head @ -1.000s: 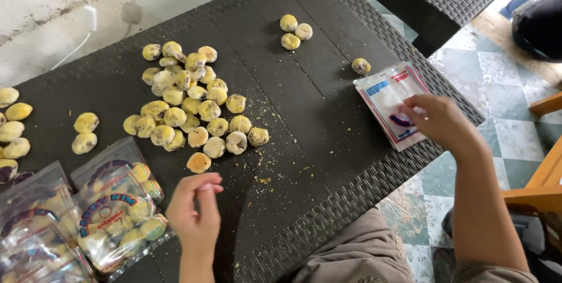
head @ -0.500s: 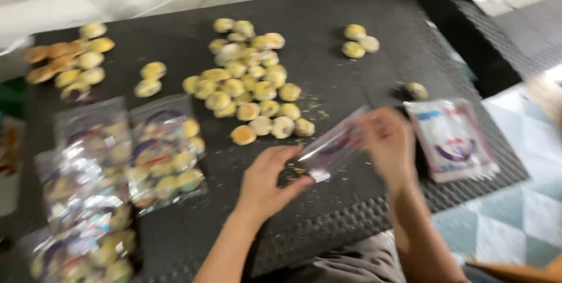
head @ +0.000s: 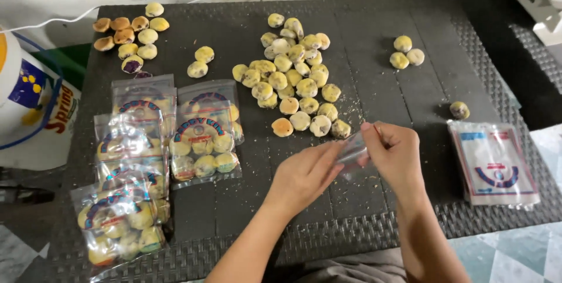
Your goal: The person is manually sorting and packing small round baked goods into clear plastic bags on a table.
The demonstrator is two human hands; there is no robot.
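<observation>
Near table (head: 410, 201) front edge: left hand (head: 304, 175), right hand (head: 395, 154) both pinch clear bag (head: 353, 153).

Near edge: the table (head: 374, 213) is bare in front of both hands, between the filled packets (head: 202, 134) on the left and the stack of empty bags (head: 494, 166) on the right.
Middle: the big heap of cookies (head: 293, 78) lies just beyond the left hand (head: 304, 175) and the right hand (head: 395, 154), and blocks the way forward.
Right of heap: an open strip runs to the far edge, with only three cookies (head: 405, 55) and a single cookie (head: 459, 110) beside it.
Far left: the small cookie group (head: 132, 34) and the white bucket (head: 29, 95) close this side.
</observation>
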